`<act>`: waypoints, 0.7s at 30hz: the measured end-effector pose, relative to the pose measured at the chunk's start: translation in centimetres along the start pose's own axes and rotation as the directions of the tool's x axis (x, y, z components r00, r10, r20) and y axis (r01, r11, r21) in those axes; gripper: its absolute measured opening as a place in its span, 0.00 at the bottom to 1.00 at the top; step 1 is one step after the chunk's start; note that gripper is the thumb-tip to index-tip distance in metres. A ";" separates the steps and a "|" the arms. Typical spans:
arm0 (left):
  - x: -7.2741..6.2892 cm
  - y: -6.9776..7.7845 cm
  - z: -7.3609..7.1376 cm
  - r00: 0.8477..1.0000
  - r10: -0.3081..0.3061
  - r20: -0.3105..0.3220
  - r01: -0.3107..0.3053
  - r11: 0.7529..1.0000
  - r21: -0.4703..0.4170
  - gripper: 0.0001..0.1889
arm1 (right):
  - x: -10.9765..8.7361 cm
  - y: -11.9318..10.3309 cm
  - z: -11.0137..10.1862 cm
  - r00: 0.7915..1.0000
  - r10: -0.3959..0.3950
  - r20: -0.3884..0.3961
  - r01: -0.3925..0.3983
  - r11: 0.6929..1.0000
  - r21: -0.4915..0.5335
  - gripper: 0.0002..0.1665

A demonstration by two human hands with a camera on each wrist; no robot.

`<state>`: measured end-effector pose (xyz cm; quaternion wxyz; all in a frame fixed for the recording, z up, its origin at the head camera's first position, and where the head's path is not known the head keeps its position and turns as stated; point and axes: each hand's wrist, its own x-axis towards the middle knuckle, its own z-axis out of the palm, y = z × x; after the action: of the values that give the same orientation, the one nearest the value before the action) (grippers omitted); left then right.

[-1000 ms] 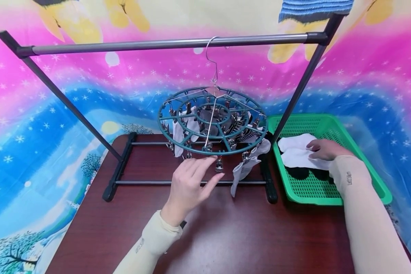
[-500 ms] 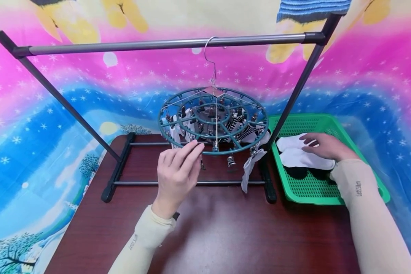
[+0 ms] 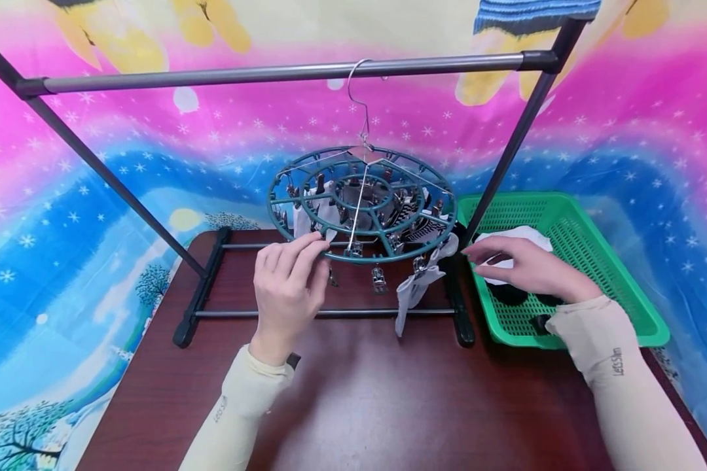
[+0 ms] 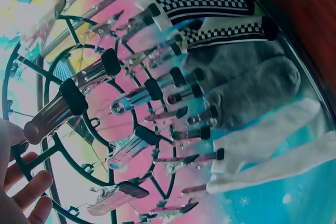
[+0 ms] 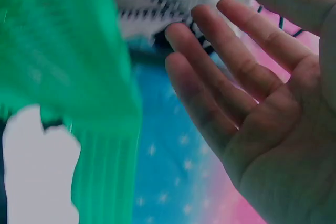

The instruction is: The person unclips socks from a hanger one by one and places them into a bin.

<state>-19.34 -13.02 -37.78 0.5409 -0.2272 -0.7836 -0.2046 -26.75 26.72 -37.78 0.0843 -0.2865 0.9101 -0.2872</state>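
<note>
One hand grips: the left hand [image 3: 290, 281] pinches the round hanger [image 3: 389, 259]. Beneath the empty right hand [image 3: 530, 267], fingers extended, a white sock [image 3: 533, 237] lies in the basket [image 3: 609, 281]. A light, even pinch should best steady the nearby clips [image 3: 378, 279].

The left hand [image 3: 289, 281] pinched the near rim of the round hanger [image 3: 384, 232]; the right hand [image 3: 527, 269] hovered to the hanger's right, fingers extended.

The dark red-brown table [image 3: 389, 392] supports a metal rack [image 3: 271, 73] on two black feet [image 3: 201, 294] and, beside the rack, a green perforated basket [image 3: 595, 271].
</note>
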 end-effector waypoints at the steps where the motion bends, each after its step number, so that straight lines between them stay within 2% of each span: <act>1: 0.1 -0.1 -0.1 1.000 -0.011 0.003 0.011 1.000 -0.002 0.10 | 0.0 -0.5 0.3 1.000 -0.017 0.007 0.017 1.000 0.011 0.22; 6: 0.2 -0.4 -0.3 0.998 -0.060 0.029 0.060 0.998 -0.007 0.10 | 0.4 -2.3 2.1 0.993 -0.109 0.051 0.106 0.992 0.071 0.22; 10: 0.1 -0.8 -0.3 0.994 -0.095 0.061 0.095 0.995 0.009 0.11 | 0.9 -3.4 3.5 0.988 -0.136 0.072 0.130 0.988 0.081 0.28; 14: 0.0 -1.3 -0.2 0.991 -0.119 0.066 0.117 0.992 0.039 0.11 | 1.7 -4.2 5.1 0.984 -0.156 0.083 0.147 0.983 0.106 0.32; 18: -0.3 -1.5 0.0 0.996 -0.086 0.015 0.084 0.989 0.120 0.14 | 2.4 -4.6 6.7 0.979 -0.180 0.100 0.166 0.977 0.132 0.32; 21: -0.4 -1.6 0.2 1.000 -0.020 -0.018 0.023 0.988 0.153 0.17 | 2.9 -4.7 7.5 0.967 -0.238 0.087 0.224 0.965 0.138 0.22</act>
<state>-20.26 -14.30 -38.38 0.5608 -0.1750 -0.7950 -0.1515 -24.46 18.36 -41.20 0.1151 -0.3993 0.8448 -0.3371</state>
